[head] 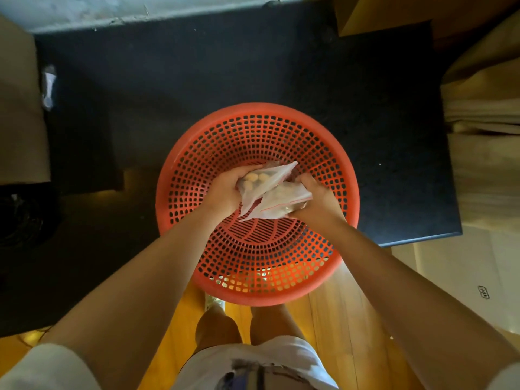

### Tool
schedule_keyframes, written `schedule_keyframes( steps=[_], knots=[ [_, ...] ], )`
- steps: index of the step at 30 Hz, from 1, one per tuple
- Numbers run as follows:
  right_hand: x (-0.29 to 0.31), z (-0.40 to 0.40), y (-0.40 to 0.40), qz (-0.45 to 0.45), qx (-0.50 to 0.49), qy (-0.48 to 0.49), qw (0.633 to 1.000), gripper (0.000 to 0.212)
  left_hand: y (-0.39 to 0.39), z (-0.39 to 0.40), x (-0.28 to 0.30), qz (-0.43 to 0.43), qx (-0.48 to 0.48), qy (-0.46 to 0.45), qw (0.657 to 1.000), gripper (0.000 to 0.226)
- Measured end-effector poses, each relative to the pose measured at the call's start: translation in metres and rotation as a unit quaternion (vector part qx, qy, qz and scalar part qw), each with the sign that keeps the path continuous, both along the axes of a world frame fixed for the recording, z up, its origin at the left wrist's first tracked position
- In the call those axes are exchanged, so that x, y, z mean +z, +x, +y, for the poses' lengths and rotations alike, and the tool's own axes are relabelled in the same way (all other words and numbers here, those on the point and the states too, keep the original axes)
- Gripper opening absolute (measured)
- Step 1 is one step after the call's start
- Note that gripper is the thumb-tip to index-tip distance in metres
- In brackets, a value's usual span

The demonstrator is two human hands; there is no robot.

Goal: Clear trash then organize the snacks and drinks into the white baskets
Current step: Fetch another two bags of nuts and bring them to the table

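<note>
A round orange perforated basket sits at the near edge of a dark table, overhanging it toward me. Both my hands are inside the basket. My left hand grips a clear zip bag holding pale round snacks. My right hand grips a second clear zip bag with a red seal line, lying across the first bag. The bottom of the basket below the bags looks bare. No white basket is in view.
The dark table fills the middle of the view. A small clear wrapper lies at its left edge. Cardboard boxes stand at the right and left. Wooden floor and my legs are below.
</note>
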State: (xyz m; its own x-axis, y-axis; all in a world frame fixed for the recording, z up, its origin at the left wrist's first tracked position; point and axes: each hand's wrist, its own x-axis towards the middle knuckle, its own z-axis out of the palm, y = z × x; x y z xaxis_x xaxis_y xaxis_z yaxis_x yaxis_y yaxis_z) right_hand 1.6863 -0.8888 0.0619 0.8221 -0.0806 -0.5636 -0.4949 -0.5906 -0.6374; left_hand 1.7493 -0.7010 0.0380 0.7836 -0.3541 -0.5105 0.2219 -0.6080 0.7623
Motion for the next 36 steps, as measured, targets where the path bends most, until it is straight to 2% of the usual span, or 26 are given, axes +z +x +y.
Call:
schedule_keyframes(
  steps=[3,5,6,8,10,12,17,20,23,26,28,29,31,33,36],
  knots=[
    [0.014,0.005,-0.01,-0.007,-0.031,0.015,0.999,0.049,-0.004,0.005,0.025,0.038,0.084,-0.082,0.992,0.037],
    [0.031,0.007,-0.021,-0.003,-0.069,0.022,0.997,0.054,-0.009,0.012,0.053,0.031,0.115,-0.138,0.983,0.016],
    [0.042,0.007,-0.028,0.0,-0.093,0.029,0.995,0.056,-0.012,0.016,0.068,0.018,0.114,-0.152,0.982,0.016],
    [0.065,0.007,-0.046,-0.003,-0.154,0.085,0.984,0.05,-0.022,0.026,0.09,-0.013,0.136,-0.161,0.977,0.031],
    [0.086,0.007,-0.068,-0.027,-0.207,0.196,0.958,0.05,-0.031,0.037,0.109,0.029,0.212,-0.217,0.952,0.038],
    [0.11,0.009,-0.091,-0.048,-0.25,0.264,0.93,0.051,-0.043,0.048,0.127,0.09,0.233,-0.291,0.923,0.037],
    [0.155,0.025,-0.15,-0.139,-0.375,0.303,0.865,0.056,-0.07,0.072,0.172,0.149,0.164,-0.402,0.889,0.037],
    [0.178,0.04,-0.191,-0.208,-0.462,0.308,0.805,0.053,-0.091,0.079,0.201,0.202,0.118,-0.424,0.875,0.034],
    [0.202,0.067,-0.236,-0.253,-0.51,0.309,0.762,0.05,-0.114,0.088,0.228,0.256,0.032,-0.437,0.862,0.03],
    [0.216,0.108,-0.283,-0.27,-0.561,0.301,0.722,0.051,-0.134,0.098,0.238,0.283,-0.071,-0.401,0.868,0.073],
    [0.221,0.139,-0.311,-0.271,-0.599,0.289,0.696,0.062,-0.149,0.099,0.24,0.268,-0.116,-0.358,0.887,0.088],
    [0.222,0.154,-0.324,-0.271,-0.618,0.281,0.683,0.061,-0.157,0.098,0.241,0.262,-0.133,-0.336,0.895,0.089],
    [0.224,0.182,-0.35,-0.274,-0.655,0.261,0.654,0.055,-0.176,0.096,0.239,0.257,-0.161,-0.304,0.903,0.076],
    [0.226,0.209,-0.376,-0.28,-0.703,0.233,0.61,0.064,-0.196,0.094,0.234,0.265,-0.197,-0.278,0.902,0.049],
    [0.229,0.248,-0.42,-0.305,-0.761,0.203,0.535,0.065,-0.23,0.092,0.232,0.263,-0.281,-0.233,0.893,0.043]
  ],
)
